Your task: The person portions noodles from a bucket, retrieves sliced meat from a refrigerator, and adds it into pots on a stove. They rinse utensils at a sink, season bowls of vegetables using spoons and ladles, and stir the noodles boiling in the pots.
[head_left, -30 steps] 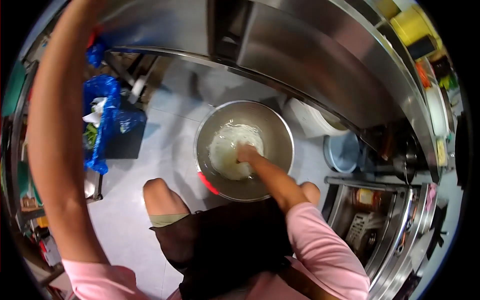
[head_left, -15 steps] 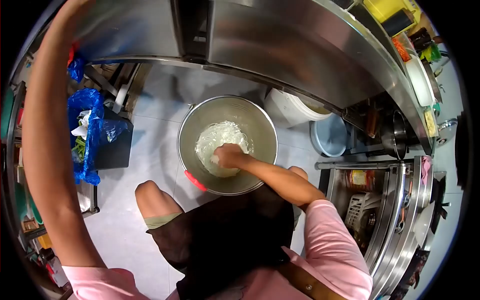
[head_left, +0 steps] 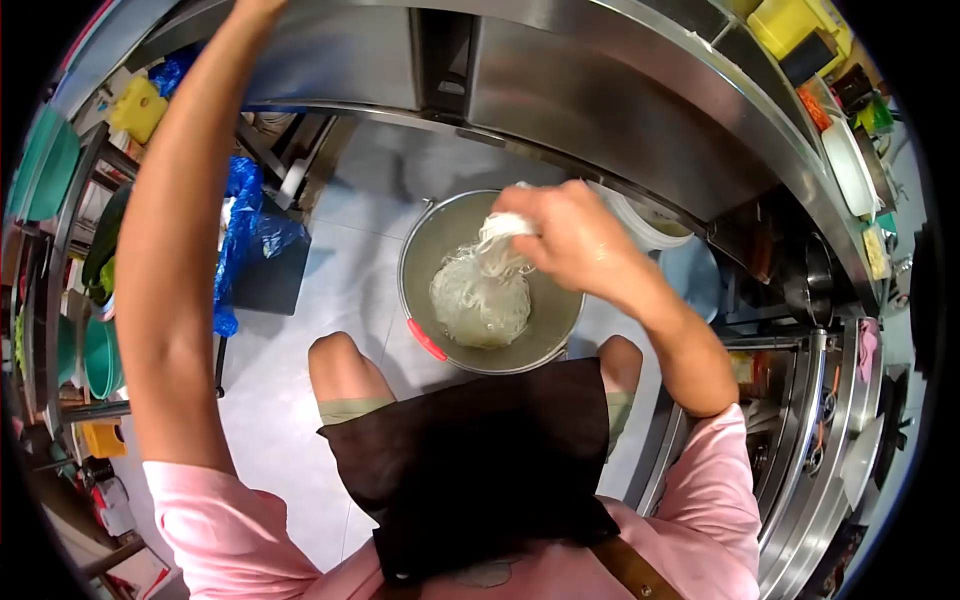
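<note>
White noodles (head_left: 505, 236): bunch gripped in right hand (head_left: 560, 235), held over metal bucket (head_left: 550, 326), the rest lying inside it below that hand; left hand (head_left: 262, 6) well apart, up and left, mostly cut off, can't tell its grip

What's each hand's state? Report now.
Left hand: mostly cut off at the top edge; cannot be told.
Right hand: closed, holding thin white noodles over the metal bucket.
</note>
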`<control>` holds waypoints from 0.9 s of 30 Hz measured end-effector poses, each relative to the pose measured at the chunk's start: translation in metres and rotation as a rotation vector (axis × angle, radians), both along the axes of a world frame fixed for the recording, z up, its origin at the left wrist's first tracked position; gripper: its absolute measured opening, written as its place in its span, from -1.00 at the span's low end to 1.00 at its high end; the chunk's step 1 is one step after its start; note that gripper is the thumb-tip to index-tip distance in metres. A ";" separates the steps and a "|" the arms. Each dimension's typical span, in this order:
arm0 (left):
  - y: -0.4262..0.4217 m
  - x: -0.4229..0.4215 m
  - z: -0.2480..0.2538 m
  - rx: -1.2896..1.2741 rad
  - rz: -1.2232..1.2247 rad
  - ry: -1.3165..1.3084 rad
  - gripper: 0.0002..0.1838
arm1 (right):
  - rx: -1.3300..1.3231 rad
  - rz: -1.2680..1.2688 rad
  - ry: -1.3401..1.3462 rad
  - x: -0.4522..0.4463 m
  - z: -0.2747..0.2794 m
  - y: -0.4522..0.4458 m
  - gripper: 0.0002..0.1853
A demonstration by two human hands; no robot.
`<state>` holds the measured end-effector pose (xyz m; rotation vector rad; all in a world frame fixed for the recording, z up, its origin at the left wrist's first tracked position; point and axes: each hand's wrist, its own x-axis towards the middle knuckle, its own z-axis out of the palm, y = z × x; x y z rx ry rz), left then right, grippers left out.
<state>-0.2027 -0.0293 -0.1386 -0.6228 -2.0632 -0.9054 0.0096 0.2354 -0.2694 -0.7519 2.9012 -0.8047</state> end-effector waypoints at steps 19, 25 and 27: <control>0.076 0.180 -0.246 0.449 -0.864 -0.922 -0.29 | -0.119 -0.040 -0.090 -0.020 -0.008 0.007 -0.71; 0.114 0.176 -0.175 0.552 -0.919 -0.965 -0.35 | -0.186 0.027 0.049 -0.016 0.062 0.004 -0.76; 0.131 0.175 -0.170 0.679 -0.942 -0.887 -0.69 | -0.204 0.043 0.129 -0.013 0.075 0.005 -0.74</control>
